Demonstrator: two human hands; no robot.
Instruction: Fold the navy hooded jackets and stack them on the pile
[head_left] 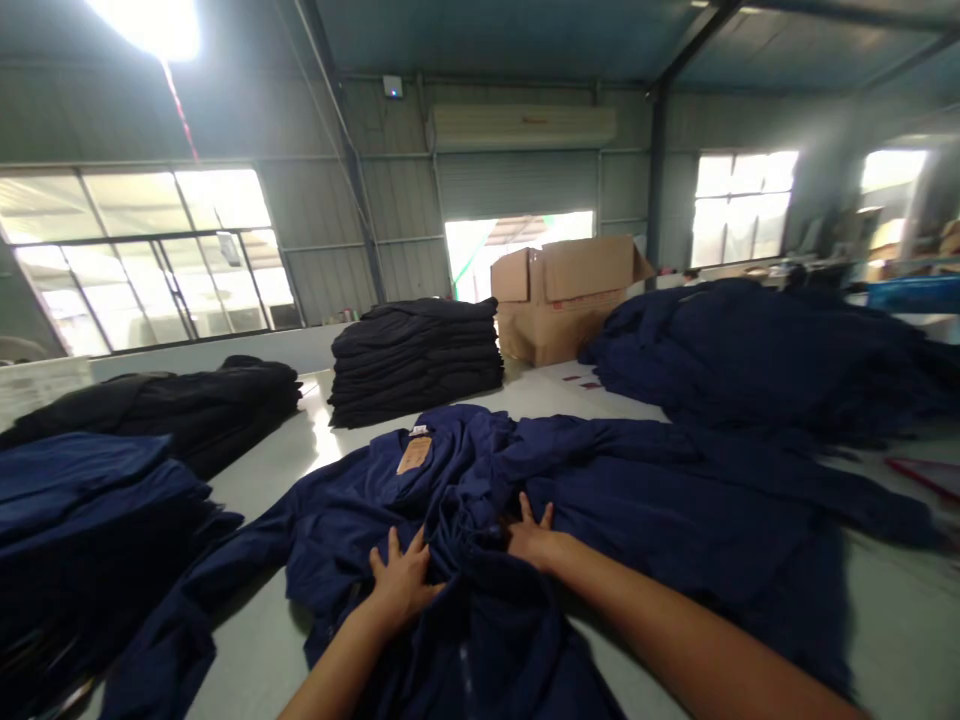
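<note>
A navy blue garment point(600, 480) lies spread and rumpled on the grey table point(892, 620), with a tan label point(414, 454) near its collar. My left hand point(401, 578) rests flat on the cloth left of a bunched fold, fingers spread. My right hand point(531, 535) lies flat on the cloth just right of that fold, fingers stretched out. Neither hand grips anything.
A folded stack of dark garments point(416, 358) stands behind. Black cloth point(172, 405) and a navy stack point(82, 530) sit at the left. A big navy heap point(757, 355) is at the right. An open cardboard box point(566, 295) stands at the back.
</note>
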